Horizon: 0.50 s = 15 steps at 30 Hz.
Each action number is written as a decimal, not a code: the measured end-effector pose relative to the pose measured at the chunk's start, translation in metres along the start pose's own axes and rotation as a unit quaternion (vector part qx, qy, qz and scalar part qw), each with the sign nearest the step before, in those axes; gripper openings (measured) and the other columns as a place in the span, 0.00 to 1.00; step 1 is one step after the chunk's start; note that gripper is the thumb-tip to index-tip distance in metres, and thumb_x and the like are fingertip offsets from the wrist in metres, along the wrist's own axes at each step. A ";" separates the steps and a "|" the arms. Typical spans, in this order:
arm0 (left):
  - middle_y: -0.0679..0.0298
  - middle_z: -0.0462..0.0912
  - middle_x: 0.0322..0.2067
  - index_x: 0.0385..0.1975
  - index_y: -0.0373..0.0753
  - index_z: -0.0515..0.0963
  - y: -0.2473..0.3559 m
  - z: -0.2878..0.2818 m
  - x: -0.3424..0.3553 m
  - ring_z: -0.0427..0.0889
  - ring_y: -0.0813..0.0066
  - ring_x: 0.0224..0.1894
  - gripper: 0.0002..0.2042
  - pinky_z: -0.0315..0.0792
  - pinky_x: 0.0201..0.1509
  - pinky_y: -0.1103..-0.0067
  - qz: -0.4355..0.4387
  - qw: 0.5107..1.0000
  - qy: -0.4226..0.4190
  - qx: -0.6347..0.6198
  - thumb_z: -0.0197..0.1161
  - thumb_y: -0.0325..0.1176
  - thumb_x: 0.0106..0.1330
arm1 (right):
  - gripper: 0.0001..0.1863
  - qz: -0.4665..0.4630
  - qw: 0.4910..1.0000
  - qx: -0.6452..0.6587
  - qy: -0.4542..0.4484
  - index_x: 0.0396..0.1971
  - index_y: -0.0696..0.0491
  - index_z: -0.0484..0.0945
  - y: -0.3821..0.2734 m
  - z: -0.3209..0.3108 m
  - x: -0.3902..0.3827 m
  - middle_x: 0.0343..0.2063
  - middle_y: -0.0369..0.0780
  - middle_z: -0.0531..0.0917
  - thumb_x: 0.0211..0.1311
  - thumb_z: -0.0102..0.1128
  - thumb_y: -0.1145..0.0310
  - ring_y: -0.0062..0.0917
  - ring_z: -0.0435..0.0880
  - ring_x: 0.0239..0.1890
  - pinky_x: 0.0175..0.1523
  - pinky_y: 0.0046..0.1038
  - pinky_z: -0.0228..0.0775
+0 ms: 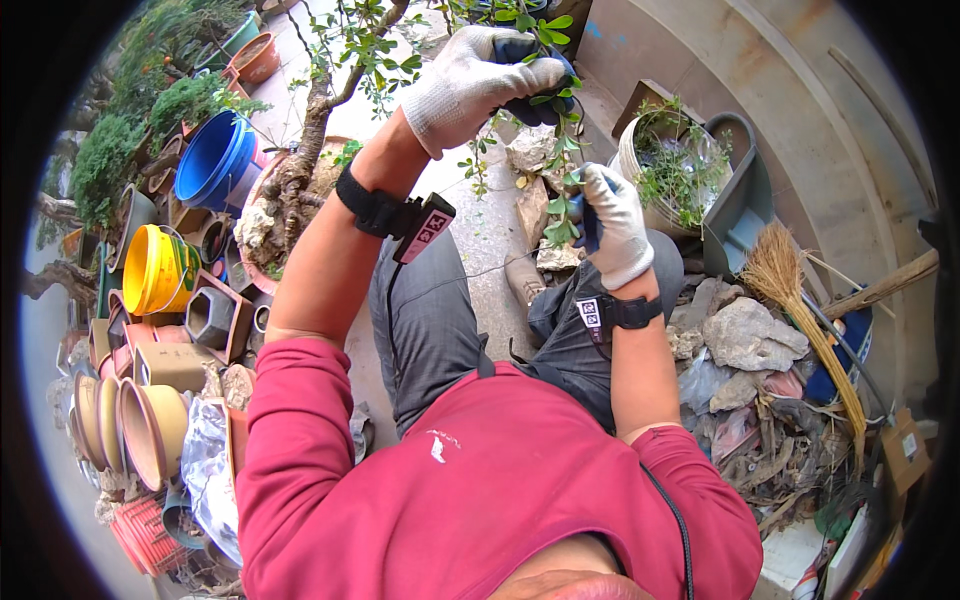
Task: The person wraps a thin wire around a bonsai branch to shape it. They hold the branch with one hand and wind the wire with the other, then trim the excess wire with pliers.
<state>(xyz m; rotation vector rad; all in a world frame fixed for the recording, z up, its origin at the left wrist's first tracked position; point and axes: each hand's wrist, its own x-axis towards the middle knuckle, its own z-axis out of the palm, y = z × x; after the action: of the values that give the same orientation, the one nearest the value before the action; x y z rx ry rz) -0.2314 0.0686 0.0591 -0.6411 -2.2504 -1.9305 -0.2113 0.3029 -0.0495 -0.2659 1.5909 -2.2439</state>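
A small potted tree [316,125] with a gnarled trunk stands ahead on my left, its thin green-leaved branches reaching across in front of me. My left hand [490,88], in a white knit glove with a dark blue palm, is closed around a leafy branch [563,135] that hangs down from it. Lower and to the right, my right hand [615,225], gloved alike, has its fingers curled and pinched at leaves near the hanging end. Its palm side is partly hidden, and I cannot make out a tool in it.
At left stand a blue bucket [215,160], a yellow bucket [155,268] and several stacked pots [155,430]. To the right are a white bucket of cut greenery [685,170], a straw broom [790,290] and rocks [755,335] with debris. Stones [535,205] lie between my feet and the wall.
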 end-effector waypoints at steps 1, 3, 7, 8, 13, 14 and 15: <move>0.64 0.86 0.32 0.39 0.31 0.83 0.002 -0.001 0.000 0.85 0.80 0.34 0.15 0.80 0.41 0.79 0.005 1.000 0.004 0.007 0.67 0.40 0.69 | 0.20 -0.011 1.000 -0.006 0.014 0.34 0.55 0.80 0.006 0.004 0.004 0.20 0.33 0.80 0.69 0.63 0.50 0.14 0.76 0.19 0.22 0.19 0.67; 0.64 0.86 0.32 0.39 0.31 0.83 0.005 -0.002 -0.001 0.85 0.80 0.34 0.15 0.80 0.42 0.79 0.008 0.999 0.014 0.029 0.67 0.41 0.69 | 0.19 0.006 0.999 0.033 -0.005 0.36 0.55 0.80 0.010 0.002 0.007 0.21 0.33 0.80 0.69 0.64 0.51 0.15 0.77 0.20 0.23 0.20 0.68; 0.62 0.87 0.32 0.42 0.32 0.83 0.014 -0.007 -0.003 0.87 0.78 0.33 0.14 0.82 0.40 0.81 0.015 1.000 -0.005 0.010 0.64 0.38 0.72 | 0.17 -0.019 0.987 0.134 -0.089 0.39 0.56 0.79 0.018 -0.003 0.001 0.22 0.34 0.79 0.70 0.63 0.55 0.19 0.77 0.21 0.24 0.22 0.69; 0.63 0.87 0.33 0.43 0.33 0.83 0.017 -0.008 -0.005 0.88 0.78 0.34 0.14 0.83 0.41 0.81 0.051 0.997 -0.018 0.063 0.63 0.39 0.73 | 0.17 -0.041 0.983 0.150 -0.097 0.40 0.56 0.78 0.019 -0.002 0.001 0.22 0.35 0.78 0.70 0.63 0.56 0.20 0.78 0.21 0.25 0.23 0.69; 0.62 0.87 0.33 0.39 0.31 0.83 0.012 0.005 -0.001 0.87 0.77 0.35 0.14 0.82 0.43 0.78 -0.003 0.997 0.002 -0.071 0.69 0.39 0.68 | 0.12 -0.108 0.987 0.079 0.092 0.48 0.59 0.79 0.015 0.023 0.011 0.30 0.36 0.83 0.70 0.62 0.69 0.18 0.81 0.27 0.34 0.21 0.75; 0.62 0.87 0.33 0.39 0.31 0.83 0.009 0.008 0.001 0.87 0.77 0.35 0.14 0.82 0.43 0.78 -0.023 0.996 0.009 -0.088 0.69 0.39 0.68 | 0.11 -0.151 0.983 0.071 0.073 0.49 0.59 0.79 0.010 0.026 0.011 0.35 0.36 0.84 0.69 0.61 0.73 0.15 0.81 0.30 0.38 0.19 0.76; 0.63 0.87 0.33 0.39 0.31 0.83 0.007 0.010 0.002 0.86 0.78 0.35 0.14 0.82 0.43 0.79 -0.050 0.993 0.019 -0.103 0.69 0.39 0.68 | 0.11 -0.196 0.972 0.032 0.127 0.48 0.59 0.79 0.006 0.033 0.015 0.35 0.35 0.84 0.68 0.62 0.75 0.14 0.81 0.32 0.40 0.19 0.76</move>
<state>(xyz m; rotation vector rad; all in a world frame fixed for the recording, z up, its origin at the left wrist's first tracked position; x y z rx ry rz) -0.2285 0.0795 0.0640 -0.5176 -2.1159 -2.2234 -0.2125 0.2666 -0.0445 -0.3068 1.7107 -2.7185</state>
